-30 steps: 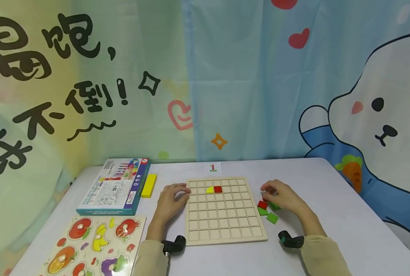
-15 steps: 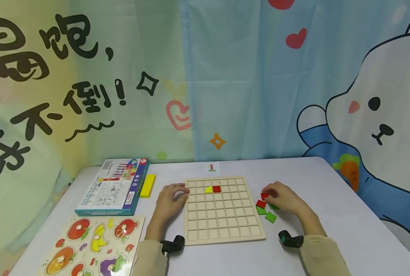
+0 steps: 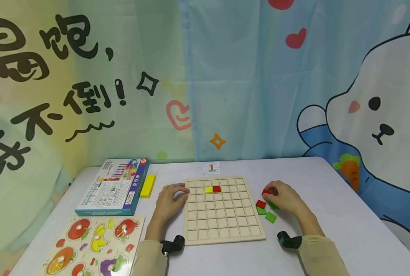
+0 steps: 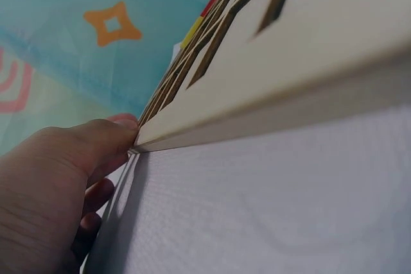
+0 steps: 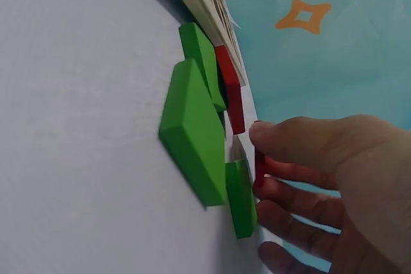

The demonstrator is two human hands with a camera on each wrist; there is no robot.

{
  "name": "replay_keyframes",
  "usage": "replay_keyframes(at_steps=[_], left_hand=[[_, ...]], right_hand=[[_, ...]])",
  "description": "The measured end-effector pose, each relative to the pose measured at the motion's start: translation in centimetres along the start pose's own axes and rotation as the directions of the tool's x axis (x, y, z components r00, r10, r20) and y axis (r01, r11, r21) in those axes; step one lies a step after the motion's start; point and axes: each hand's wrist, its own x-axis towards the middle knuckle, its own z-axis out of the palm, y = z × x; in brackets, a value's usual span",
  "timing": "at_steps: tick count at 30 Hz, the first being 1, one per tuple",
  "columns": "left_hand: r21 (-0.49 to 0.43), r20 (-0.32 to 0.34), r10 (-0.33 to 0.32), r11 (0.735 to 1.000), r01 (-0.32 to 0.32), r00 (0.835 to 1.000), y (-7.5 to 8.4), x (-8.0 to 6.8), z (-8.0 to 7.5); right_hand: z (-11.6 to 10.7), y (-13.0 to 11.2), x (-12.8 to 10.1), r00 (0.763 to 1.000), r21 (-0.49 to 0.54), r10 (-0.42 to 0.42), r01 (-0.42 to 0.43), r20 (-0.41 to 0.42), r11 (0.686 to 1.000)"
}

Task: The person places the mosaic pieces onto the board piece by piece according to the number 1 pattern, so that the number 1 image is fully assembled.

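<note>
Pale worktop (image 3: 329, 184) carrying puzzle gear.
Wooden grid board (image 3: 223, 211) lying at centre w/ pattern card (image 3: 211, 168) behind; game box (image 3: 116, 187) & yellow block (image 3: 147, 186) sitting far left, fruit puzzle (image 3: 94, 245) near left; red tile (image 3: 260, 204) & green tiles (image 3: 270, 217) lying right of board.

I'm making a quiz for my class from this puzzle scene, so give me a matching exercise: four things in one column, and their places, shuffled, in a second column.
Things
1. left hand
2. right hand
3. yellow block
4. fruit puzzle

Places
A. beside the blue game box
B. pinching a red tile over the loose tiles
C. at the near left corner of the table
D. against the left edge of the grid board

Pairs: 1-D, 2-B, 3-A, 4-C
</note>
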Motion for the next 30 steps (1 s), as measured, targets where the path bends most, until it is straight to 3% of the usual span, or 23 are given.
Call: replay_keyframes(at_steps=[12,20,30], left_hand=[[-0.009,0.0,-0.016,1.0,0.016,1.0,0.2,0.0,0.0],[-0.016,0.001,-0.02,1.0,0.02,1.0,0.2,-0.1,0.0],[0.0,0.006,-0.017,1.0,0.017,1.0,0.1,0.0,0.1]], right_hand=[[0.7,-2.9,0.1,0.993,0.112,-0.104,0.109,-0.051,0.988],[2.3,-4.8,0.5,0.971,0.096,-0.235,0.239,-0.048,0.966],[3.6,-6.1,0.9,0.97,0.094,-0.241,0.242,-0.03,0.966]])
